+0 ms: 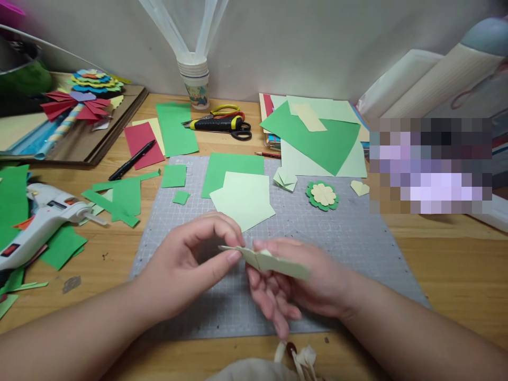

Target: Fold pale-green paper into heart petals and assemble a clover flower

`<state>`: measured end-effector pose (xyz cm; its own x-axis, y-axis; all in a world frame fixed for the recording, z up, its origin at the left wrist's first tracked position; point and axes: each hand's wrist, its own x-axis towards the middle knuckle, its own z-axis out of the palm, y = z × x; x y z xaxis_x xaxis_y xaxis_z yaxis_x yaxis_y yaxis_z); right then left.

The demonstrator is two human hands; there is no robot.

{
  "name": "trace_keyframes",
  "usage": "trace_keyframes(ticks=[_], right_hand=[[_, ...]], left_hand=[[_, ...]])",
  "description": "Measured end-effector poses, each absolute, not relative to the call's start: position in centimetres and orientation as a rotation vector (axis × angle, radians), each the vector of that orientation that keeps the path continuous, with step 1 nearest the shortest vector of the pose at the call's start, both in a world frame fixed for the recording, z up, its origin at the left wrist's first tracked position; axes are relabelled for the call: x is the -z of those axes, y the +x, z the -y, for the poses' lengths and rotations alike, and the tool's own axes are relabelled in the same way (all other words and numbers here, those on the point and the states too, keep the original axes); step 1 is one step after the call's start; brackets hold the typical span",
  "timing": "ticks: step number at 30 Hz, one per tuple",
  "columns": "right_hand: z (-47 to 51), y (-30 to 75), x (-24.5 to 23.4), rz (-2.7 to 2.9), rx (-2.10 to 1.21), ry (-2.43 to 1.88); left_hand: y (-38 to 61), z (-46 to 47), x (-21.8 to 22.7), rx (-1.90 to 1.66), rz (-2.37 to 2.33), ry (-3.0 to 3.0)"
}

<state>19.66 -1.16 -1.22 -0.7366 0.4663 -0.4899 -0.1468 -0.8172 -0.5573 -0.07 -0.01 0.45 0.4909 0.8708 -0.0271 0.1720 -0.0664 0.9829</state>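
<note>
Head view: a smooth white glue gun point(51, 211) lies among green paper scraps point(127, 198); the left hand point(186, 259) pinches a thin, creased pale-green piece point(278, 265) between thumb and forefinger, above the gridded mat point(198, 317); the right hand point(321, 283) holds its other end, lower fingers loosely curled; beyond lies a scalloped paper flower point(323, 195).

Soft, dimmish indoor light — shadow on mat point(357, 254) beneath left hand point(178, 264); right hand point(323, 280) slightly blurred — pixelated block point(432, 166) at right.
</note>
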Motion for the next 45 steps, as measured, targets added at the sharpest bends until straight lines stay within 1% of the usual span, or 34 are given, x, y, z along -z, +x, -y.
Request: trace_keyframes(ticks=[2, 5, 7, 10, 12, 16, 22, 27, 34, 37, 41, 45], right_hand=[[1.0, 19.7, 1.1, 0.801, -2.218, -1.096], [0.9, 19.9, 0.7, 1.020, -1.694, -1.211], [1.1, 19.9, 0.3, 1.243, -1.478, -1.234], [1.6, 19.6, -0.1, 1.559, -1.288, -1.226], [1.9, 19.4, -0.1, 1.657, -1.262, -1.207], [1.9, 19.2, 0.1, 1.590, -1.345, -1.291], [1.6, 19.2, -0.1, 1.528, -1.396, -1.346], [1.6, 19.2, -0.2, 1.433, -1.501, -1.378], [1.6, 19.2, 0.0, 1.404, -1.556, -1.251], [1.7, 19.2, 0.2, 1.415, -1.506, -1.198], [2.0, 19.2, 0.5, 1.416, -1.325, -1.170], [2.1, 19.1, 0.5, 1.431, -1.224, -1.092]], left_hand=[[-0.1, -0.1, -0.3, -0.726, -0.999, 1.378], [0.1, -0.2, -0.3, -0.697, -1.085, 1.326], [0.4, -0.2, -0.4, -0.652, -1.123, 1.355], [0.7, 0.0, -0.6, -0.578, -1.148, 1.434], [0.8, 0.1, -0.7, -0.554, -1.147, 1.468], [0.8, 0.1, -0.6, -0.595, -1.119, 1.428], [0.7, -0.2, -0.5, -0.630, -1.054, 1.248], [0.5, -0.3, -0.2, -0.613, -0.935, 0.996], [0.4, -0.2, 0.2, -0.518, -0.788, 0.894], [0.5, -0.1, 0.4, -0.653, -0.841, 1.011], [0.5, 0.0, 0.7, -0.964, -0.989, 1.463], [0.3, 0.3, 0.6, -0.965, -1.063, 1.820]])
